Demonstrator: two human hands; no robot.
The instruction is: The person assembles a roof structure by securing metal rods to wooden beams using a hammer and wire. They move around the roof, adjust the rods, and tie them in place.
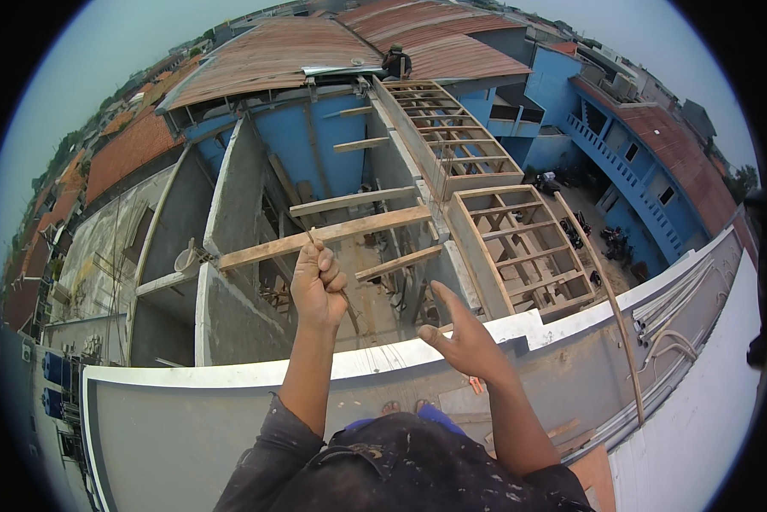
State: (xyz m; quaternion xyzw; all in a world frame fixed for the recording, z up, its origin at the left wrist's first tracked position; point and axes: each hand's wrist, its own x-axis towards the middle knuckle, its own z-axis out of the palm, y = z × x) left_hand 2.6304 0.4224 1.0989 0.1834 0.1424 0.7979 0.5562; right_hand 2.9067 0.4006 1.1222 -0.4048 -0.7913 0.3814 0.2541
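Note:
My left hand [318, 277] is raised in front of me over the white wall top, its fingers curled in and thumb pressed against them. Whatever it may hold is too small to make out; a thin tip shows just above the fingers. Lower and to the right, my right hand [467, 340] is held out with the thumb apart from the straight fingers, nothing in it. Behind the left hand, a long wooden beam [366, 229] spans between two grey walls below. The right hand is nearest to the white parapet [507, 327], seemingly above it rather than touching.
Beyond the parapet is a drop into unroofed rooms with grey walls [234, 311]. Wooden formwork frames [533, 247] stand at right. A long pole [610, 294] leans on the parapet near pale pipes [678, 299]. Another person [396, 62] sits by the rusty roof [273, 55].

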